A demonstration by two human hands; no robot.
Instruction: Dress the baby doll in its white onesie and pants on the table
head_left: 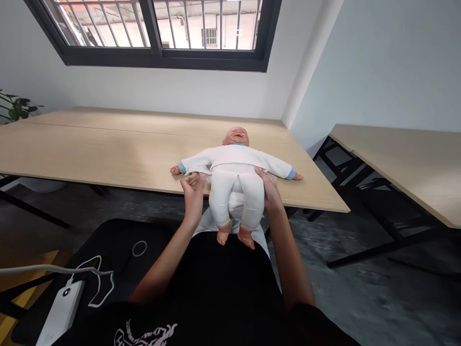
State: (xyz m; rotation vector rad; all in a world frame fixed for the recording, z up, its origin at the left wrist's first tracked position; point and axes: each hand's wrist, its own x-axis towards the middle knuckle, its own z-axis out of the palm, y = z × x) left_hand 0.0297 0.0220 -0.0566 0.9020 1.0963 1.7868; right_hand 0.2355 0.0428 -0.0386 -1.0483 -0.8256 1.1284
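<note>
Face up, the doll [236,185] lies between the left hand [193,191], fingers curled just beside it, and the nearer right hand [271,191], touching its hip, its long axis running from feet short of the fingers to head beyond, though whether either hand grips I cannot tell

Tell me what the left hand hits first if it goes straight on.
Likely the white cloth beside the doll's outstretched sleeve, then the sleeve itself. Depth is unclear: the left hand may already touch the cloth.
</note>
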